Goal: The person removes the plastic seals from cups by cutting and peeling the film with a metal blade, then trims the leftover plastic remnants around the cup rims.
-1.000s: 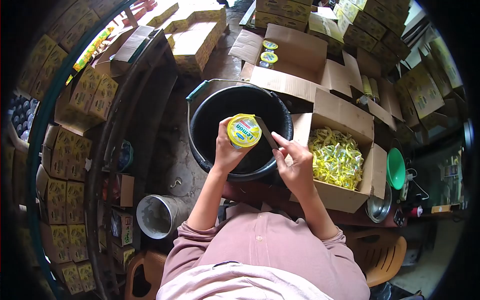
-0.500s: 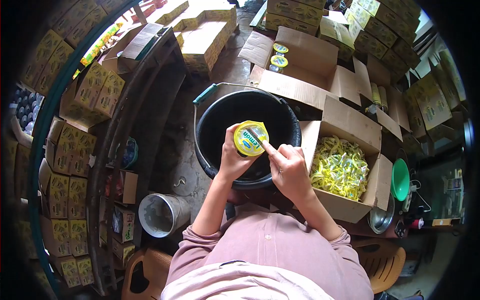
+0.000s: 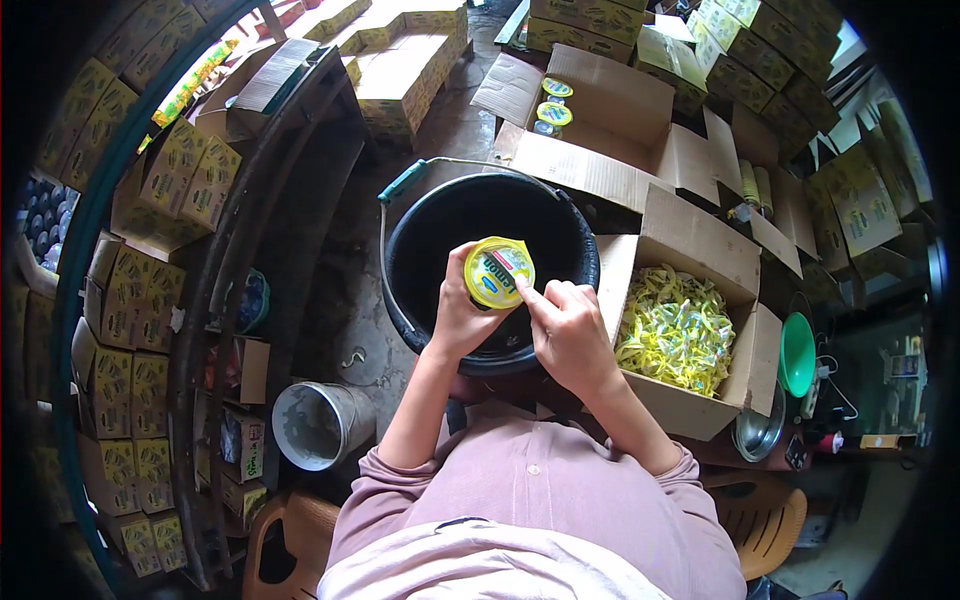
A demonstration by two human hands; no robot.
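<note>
A plastic cup (image 3: 499, 270) with a yellow-rimmed, clear-centred lid printed "Lemon" is held over the black bucket (image 3: 588, 262). The fingers of my left hand (image 3: 462, 318) wrap its side, and the lid faces up toward me. My right hand (image 3: 572, 335) meets the lid's right side with its index fingertip. The other fingers of that hand are curled in; whether something small is pinched there is hidden. Right of the bucket, a cardboard box (image 3: 690, 408) holds a heap of yellow and clear plastic strips (image 3: 675, 335).
Behind the bucket stands an open carton (image 3: 590, 165) with lidded cups (image 3: 553, 114) in it. A grey pail (image 3: 310, 425) sits at lower left. Printed yellow boxes (image 3: 130, 300) fill the left shelf. A green bowl (image 3: 797, 352) is at right, above a metal bowl (image 3: 760, 430).
The lid's printing has shifted slightly under my right index finger, which has moved a little up and left across it. My left hand keeps its hold on the cup.
</note>
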